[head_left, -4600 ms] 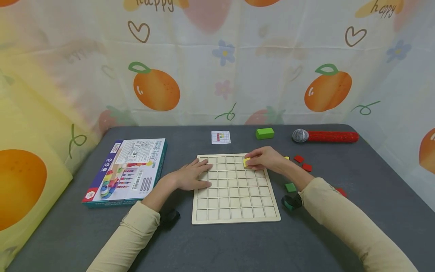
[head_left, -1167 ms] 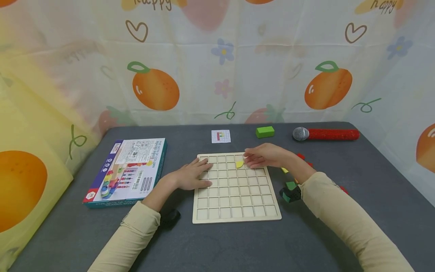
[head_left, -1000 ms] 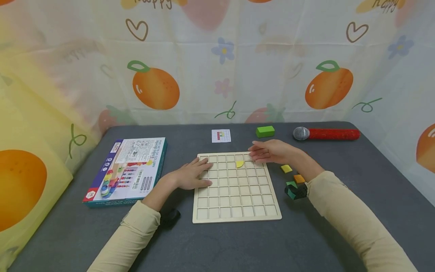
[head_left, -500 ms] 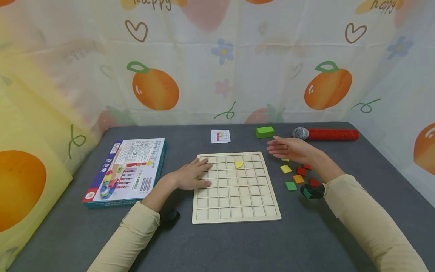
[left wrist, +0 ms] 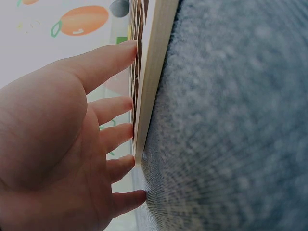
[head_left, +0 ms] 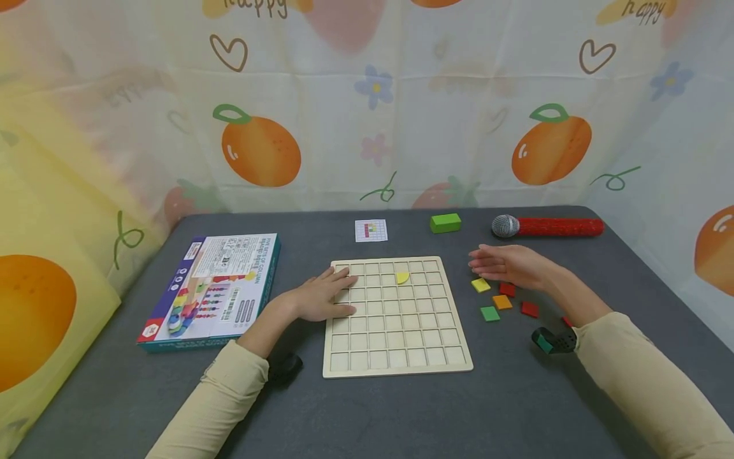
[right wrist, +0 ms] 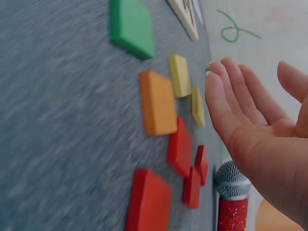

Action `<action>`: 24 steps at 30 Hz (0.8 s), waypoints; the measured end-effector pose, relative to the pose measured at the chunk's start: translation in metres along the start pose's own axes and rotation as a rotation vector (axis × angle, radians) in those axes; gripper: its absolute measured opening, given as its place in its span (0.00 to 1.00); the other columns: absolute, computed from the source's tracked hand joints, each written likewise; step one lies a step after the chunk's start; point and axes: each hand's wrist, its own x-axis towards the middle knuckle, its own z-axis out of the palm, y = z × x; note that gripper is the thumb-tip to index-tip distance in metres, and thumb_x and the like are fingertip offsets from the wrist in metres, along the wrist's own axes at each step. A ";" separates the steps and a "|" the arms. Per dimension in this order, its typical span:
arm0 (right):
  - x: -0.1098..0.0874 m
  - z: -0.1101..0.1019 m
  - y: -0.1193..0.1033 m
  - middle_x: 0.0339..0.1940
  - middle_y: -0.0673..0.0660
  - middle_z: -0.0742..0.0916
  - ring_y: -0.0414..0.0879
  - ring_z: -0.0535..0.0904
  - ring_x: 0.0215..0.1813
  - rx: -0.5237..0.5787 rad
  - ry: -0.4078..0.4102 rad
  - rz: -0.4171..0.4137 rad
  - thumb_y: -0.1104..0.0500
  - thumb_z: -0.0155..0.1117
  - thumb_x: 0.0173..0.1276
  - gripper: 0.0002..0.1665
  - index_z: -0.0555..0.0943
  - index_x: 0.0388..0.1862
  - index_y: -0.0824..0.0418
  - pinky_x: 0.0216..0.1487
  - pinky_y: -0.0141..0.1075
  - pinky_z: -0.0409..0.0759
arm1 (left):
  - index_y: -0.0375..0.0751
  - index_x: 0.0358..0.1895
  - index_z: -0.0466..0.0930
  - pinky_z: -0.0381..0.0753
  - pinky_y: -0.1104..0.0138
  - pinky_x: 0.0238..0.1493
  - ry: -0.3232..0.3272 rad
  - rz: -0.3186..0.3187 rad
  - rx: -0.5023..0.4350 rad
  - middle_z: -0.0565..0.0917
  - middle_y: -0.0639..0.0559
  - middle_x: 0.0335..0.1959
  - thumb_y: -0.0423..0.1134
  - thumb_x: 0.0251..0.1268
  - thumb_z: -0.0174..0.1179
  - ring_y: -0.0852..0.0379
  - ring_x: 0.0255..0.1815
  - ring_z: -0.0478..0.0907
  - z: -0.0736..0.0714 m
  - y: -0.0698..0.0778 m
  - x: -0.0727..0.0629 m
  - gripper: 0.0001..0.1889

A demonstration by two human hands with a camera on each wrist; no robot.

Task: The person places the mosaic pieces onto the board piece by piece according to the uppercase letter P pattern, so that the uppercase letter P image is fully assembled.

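A pale wooden grid board [head_left: 399, 375] lies flat on the dark table. My left hand [head_left: 322, 297] rests on its left edge with fingers spread; in the left wrist view the thumb and fingertips touch the board's rim [left wrist: 153, 72]. One yellow quarter-round piece [head_left: 402, 278] sits in a cell near the top of the grid. To the right of the board, my right hand [head_left: 510, 265] hovers with straight fingers and holds nothing. Below it lie a yellow tile [head_left: 480, 285], an orange tile [head_left: 502, 302], a green tile [head_left: 490, 313] and several red tiles [right wrist: 180, 149].
A small printed card [head_left: 371, 231] and a green block [head_left: 445, 223] are behind the board. A red microphone [head_left: 559, 227] lies at the back right. On the left is a flat game box [head_left: 220, 287]. A printed curtain [head_left: 373, 140] hangs behind the table.
My right hand has let go of the yellow quarter-round piece, which now lies in the grid, and moved right, off the board to the tiles. The left hand has stayed put.
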 end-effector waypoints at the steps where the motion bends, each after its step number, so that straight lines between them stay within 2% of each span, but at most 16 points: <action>1: -0.002 0.000 0.002 0.53 0.56 0.80 0.41 0.79 0.52 -0.006 0.003 0.008 0.49 0.45 0.78 0.38 0.54 0.69 0.79 0.58 0.37 0.72 | 0.42 0.76 0.50 0.43 0.42 0.68 -0.001 -0.003 -0.001 0.46 0.43 0.76 0.54 0.71 0.51 0.41 0.75 0.35 0.000 0.000 0.000 0.37; 7: -0.015 -0.001 0.008 0.58 0.63 0.78 0.43 0.79 0.53 -0.071 0.011 0.035 0.47 0.48 0.77 0.39 0.57 0.69 0.78 0.58 0.37 0.73 | 0.43 0.76 0.51 0.43 0.42 0.68 -0.001 -0.014 -0.005 0.46 0.44 0.77 0.55 0.70 0.52 0.42 0.75 0.35 0.001 0.000 0.000 0.37; 17: -0.029 -0.003 0.022 0.59 0.68 0.78 0.47 0.78 0.56 -0.187 -0.005 -0.046 0.50 0.47 0.77 0.34 0.63 0.65 0.80 0.56 0.36 0.74 | 0.43 0.76 0.51 0.43 0.41 0.67 -0.005 -0.020 -0.006 0.46 0.44 0.77 0.55 0.70 0.52 0.42 0.75 0.35 0.000 0.002 -0.001 0.37; 24: -0.034 -0.003 0.025 0.57 0.67 0.80 0.53 0.77 0.57 -0.301 0.064 -0.053 0.47 0.52 0.75 0.34 0.68 0.64 0.75 0.55 0.36 0.75 | 0.43 0.76 0.51 0.43 0.42 0.68 -0.004 -0.023 -0.006 0.46 0.44 0.77 0.54 0.70 0.52 0.42 0.75 0.35 -0.001 0.003 -0.001 0.37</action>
